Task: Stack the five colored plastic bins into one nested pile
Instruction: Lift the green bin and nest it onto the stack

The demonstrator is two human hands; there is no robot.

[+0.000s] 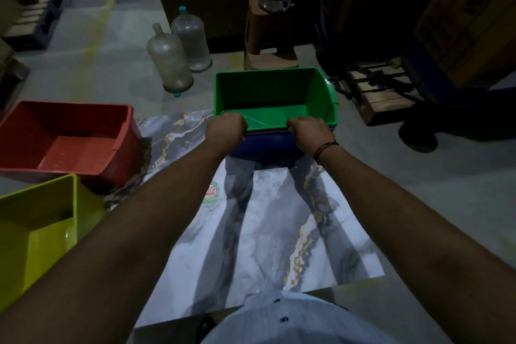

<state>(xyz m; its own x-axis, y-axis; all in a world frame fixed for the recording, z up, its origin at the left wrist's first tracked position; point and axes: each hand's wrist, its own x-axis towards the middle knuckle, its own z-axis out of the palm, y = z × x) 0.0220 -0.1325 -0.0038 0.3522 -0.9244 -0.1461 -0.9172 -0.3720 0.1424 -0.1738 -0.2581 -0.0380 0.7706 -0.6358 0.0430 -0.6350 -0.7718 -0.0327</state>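
A green bin point(268, 92) sits nested inside a blue bin point(265, 148), with a thin purple rim point(268, 132) showing between them, at the far end of a marbled slab point(265, 232). My left hand point(224, 130) and my right hand point(308, 131) both grip the near rim of the green bin, fingers curled over the edge. A red bin point(69, 137) stands empty at the left. A yellow-green bin point(36, 232) stands nearer, at the lower left, also empty.
Two large clear water jugs point(178, 56) stand on the grey floor behind the stack. A brown stool point(268, 39) carries another jug. A wooden pallet point(379, 92) lies at the right, cardboard boxes at the far right and far left.
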